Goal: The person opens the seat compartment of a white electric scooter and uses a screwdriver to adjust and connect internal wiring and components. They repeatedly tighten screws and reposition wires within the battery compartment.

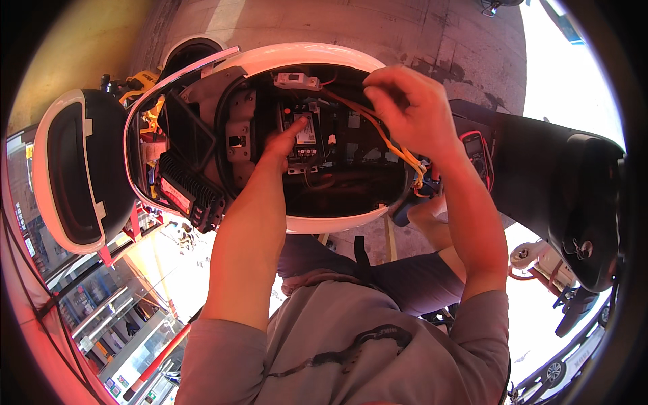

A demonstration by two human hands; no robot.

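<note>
My left hand (285, 138) grips the left side of a black electronic module (307, 135) inside the scooter's open compartment, its thumb over the labelled face. My right hand (405, 104) is raised at the compartment's right, fingers curled with tips close together; whether they hold anything is unclear. Orange cables (398, 152) run below that hand toward connectors at the right rim. A small grey breaker-like part (297, 81) with a red wire sits at the upper edge of the cavity. A black finned unit (185, 192) lies to the left.
The white body rim (317, 50) surrounds the cavity. A detached white-and-black lid (67, 169) stands at far left. A red-cased meter (476, 158) rests at the right near the raised black seat (567, 189). My legs (405, 277) show below the scooter.
</note>
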